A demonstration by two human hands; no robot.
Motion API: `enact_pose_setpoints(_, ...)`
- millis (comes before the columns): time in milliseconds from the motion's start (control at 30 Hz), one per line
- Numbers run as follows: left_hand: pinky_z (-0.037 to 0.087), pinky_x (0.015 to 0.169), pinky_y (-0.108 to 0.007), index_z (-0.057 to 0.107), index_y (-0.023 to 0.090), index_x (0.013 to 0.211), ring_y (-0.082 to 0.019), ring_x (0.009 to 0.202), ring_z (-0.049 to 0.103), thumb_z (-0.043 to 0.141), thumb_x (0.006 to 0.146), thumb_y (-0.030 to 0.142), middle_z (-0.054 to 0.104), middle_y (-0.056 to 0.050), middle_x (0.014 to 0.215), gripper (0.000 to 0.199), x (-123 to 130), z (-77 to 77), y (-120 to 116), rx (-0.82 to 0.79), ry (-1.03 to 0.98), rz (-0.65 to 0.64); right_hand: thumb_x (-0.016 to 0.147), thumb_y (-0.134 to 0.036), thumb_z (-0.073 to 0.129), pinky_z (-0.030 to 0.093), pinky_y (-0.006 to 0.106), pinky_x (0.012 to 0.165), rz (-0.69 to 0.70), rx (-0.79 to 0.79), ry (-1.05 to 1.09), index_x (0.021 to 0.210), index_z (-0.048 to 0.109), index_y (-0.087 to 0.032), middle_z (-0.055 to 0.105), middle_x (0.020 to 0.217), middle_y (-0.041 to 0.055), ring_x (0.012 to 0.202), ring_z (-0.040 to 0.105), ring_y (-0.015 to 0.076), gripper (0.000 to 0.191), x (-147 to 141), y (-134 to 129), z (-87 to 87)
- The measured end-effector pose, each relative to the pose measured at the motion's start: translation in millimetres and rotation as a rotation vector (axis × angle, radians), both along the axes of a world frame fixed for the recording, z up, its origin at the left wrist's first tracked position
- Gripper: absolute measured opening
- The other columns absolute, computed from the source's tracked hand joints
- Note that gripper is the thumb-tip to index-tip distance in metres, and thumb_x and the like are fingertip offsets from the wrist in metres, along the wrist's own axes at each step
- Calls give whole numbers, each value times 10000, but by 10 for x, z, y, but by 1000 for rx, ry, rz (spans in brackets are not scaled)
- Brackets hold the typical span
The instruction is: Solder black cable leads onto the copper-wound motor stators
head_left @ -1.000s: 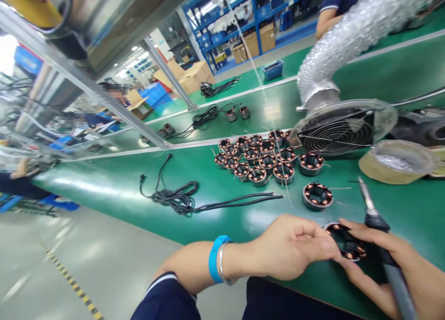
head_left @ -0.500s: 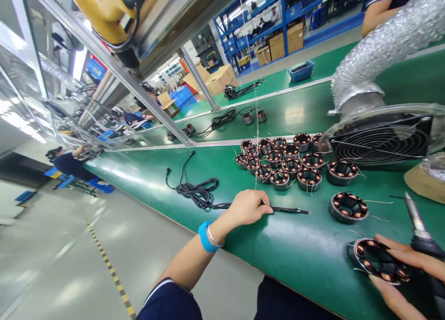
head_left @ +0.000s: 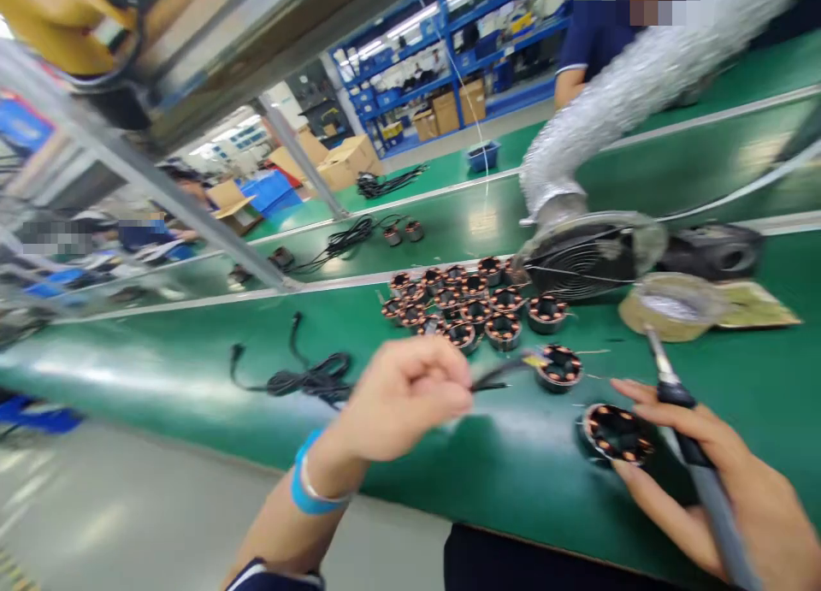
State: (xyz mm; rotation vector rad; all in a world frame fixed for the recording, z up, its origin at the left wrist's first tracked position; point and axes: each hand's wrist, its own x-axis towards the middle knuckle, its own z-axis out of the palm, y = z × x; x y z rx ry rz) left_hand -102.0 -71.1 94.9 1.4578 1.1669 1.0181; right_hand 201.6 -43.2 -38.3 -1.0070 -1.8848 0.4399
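Note:
In the head view, my left hand (head_left: 407, 394) is closed around a black power cable (head_left: 314, 377), lifted above the bench. The cable's split wire ends (head_left: 500, 373) stick out to the right of my fist, blurred, with yellowish tips in front of a motor stator. My right hand (head_left: 718, 471) has thumb and fingertips on the rim of a copper-wound stator (head_left: 619, 435) at the bench's front. A soldering iron (head_left: 683, 407) lies across that same hand, between thumb and fingers, tip pointing up and away. Another stator (head_left: 558, 369) sits just behind.
Several stators (head_left: 475, 311) stand grouped near the rail. Behind them is a fume fan (head_left: 581, 262) with a silver duct (head_left: 596, 86). A round tan holder (head_left: 670, 307) stands right of the fan. A co-worker's arm (head_left: 569, 82) shows across the bench (head_left: 449, 480).
My left hand has raised the cable's wire ends off the bench. The view has swung right. My right hand remains at the stator, and the soldering iron now shows more fully across it.

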Motion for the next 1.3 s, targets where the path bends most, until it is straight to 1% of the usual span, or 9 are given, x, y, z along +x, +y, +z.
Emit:
enact_pose_setpoints(67,194,457,-219,589,164,750,-76,471,271,665,851,347,336,79,510,223,341,-376,138,-188,219,-123,840,-294,689,586,355,898,6,10,32,1206,531,-238,676,1212,122,1018,700,257,403,-59,-48,148)
enact_pose_setpoints(133,214,490,-223,589,157,761,-86,513,303,639,859,328,354,76,535,204,547,-655,239,-199,384,-178,869,-257,652,601,275,795,-9,-68,94,1216,519,-231,697,1122,88,889,717,191,372,-136,-72,261)
enact_pose_setpoints(233,254,539,-230,577,157,780,-97,561,345,603,892,339,364,74,574,216,580,-811,301,-148,493,-204,898,-205,597,580,179,703,23,-191,211,1165,514,-255,698,945,4,735,691,107,284,-250,-66,348)
enact_pose_setpoints(500,395,827,-285,586,180,956,-179,895,512,330,1030,345,568,-51,950,314,585,-597,294,133,420,-388,885,-131,587,577,198,681,121,-118,283,1088,539,-246,680,884,-2,706,673,115,238,-425,-57,398)
enact_pose_setpoints(667,386,675,-251,525,172,845,-130,666,479,329,1020,498,539,-8,737,419,746,-704,321,-156,138,-441,877,-138,603,575,189,644,45,-67,292,1079,546,-254,671,849,-23,655,665,107,240,-490,-36,405)
enact_pose_setpoints(867,214,484,-208,477,186,866,-76,508,236,517,929,592,332,77,610,413,844,-892,257,-292,-282,-189,879,-152,601,544,194,516,-150,26,287,1051,546,-243,653,776,-23,566,635,110,203,-721,-111,387)
enact_pose_setpoints(1000,173,453,-208,427,208,836,-74,472,175,530,905,623,255,96,575,434,828,-864,250,-371,-422,-157,870,-111,599,539,221,502,-216,104,278,1066,546,-232,664,771,-12,552,633,124,236,-903,-208,382)
enact_pose_setpoints(1100,217,484,-215,392,208,786,-83,507,214,509,910,623,277,84,608,449,760,-813,284,-391,-334,-187,854,-63,589,550,265,564,-206,188,190,1042,554,-226,675,784,2,575,625,143,251,-924,-243,395)
enact_pose_setpoints(1300,360,684,-272,450,194,808,-145,727,421,345,1013,445,477,12,780,341,634,-721,327,-138,255,-278,843,-107,632,529,313,614,-30,154,66,1103,566,-214,676,887,34,687,592,177,289,-709,-123,482)
